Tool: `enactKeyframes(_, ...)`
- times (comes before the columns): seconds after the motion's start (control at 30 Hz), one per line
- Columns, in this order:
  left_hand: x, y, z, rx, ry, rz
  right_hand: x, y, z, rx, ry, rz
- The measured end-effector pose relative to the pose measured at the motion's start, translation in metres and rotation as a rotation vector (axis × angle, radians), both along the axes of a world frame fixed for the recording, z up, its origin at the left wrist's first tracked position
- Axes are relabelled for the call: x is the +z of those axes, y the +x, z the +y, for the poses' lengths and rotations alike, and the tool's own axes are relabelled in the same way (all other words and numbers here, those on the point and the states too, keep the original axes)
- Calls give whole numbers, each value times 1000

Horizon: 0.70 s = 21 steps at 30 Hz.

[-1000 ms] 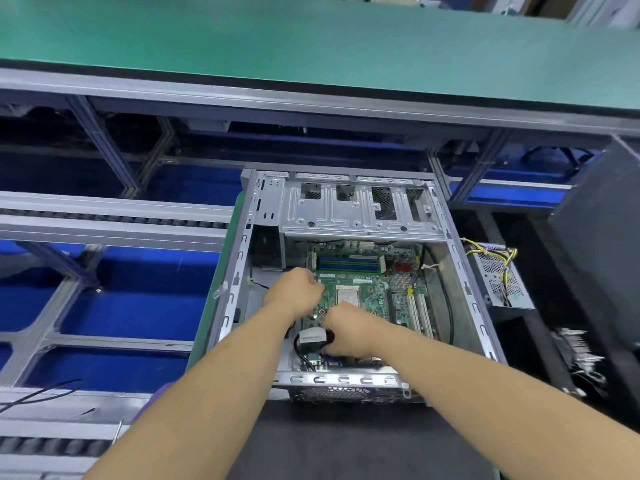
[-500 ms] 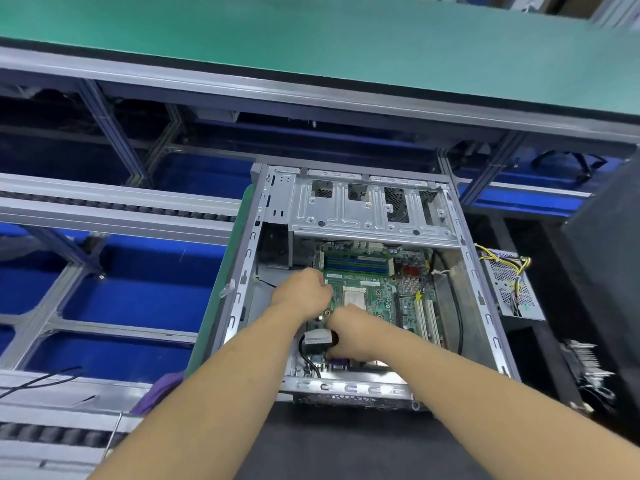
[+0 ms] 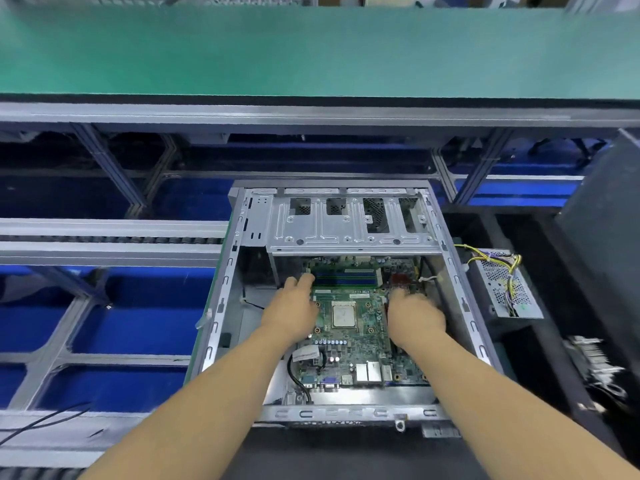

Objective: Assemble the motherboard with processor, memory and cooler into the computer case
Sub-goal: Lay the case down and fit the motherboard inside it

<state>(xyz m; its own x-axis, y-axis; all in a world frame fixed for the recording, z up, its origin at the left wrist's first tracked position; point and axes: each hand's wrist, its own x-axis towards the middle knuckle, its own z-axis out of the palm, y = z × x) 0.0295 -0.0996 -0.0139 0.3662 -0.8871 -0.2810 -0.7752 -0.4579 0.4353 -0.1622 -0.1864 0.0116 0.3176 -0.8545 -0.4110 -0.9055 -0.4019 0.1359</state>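
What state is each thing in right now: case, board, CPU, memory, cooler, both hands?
computer case: lying flat, side open.
motherboard: inside the case, lying flat.
processor: seated in its socket, top bare; no cooler on it.
memory: sticks in slots.
left hand: on the board's left edge, fingers extended.
right hand: on the board's right side, blurred; grip unclear.
power supply: outside the case, to its right, wires loose.

left hand (image 3: 290,311): bare, no glove | right hand (image 3: 414,315): bare (blurred) | forearms: unsleeved
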Motion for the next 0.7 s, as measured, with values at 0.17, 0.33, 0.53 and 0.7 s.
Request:
enactKeyframes(0.17,-3,6,-17,83,-42,98,-4,-5,-7,-24,69,-29)
enactKeyframes(0.33,-12,10,-29,96,-6,59,-3,-5,-9,-41,90,-5)
enactKeyframes(0.53,-17,14,-35,123,-4,13,-1,-4,-10,31,25,0)
enactKeyframes(0.7,-16,10,-35,180,-23,-20,-1,-5,-17,-13,26,-50)
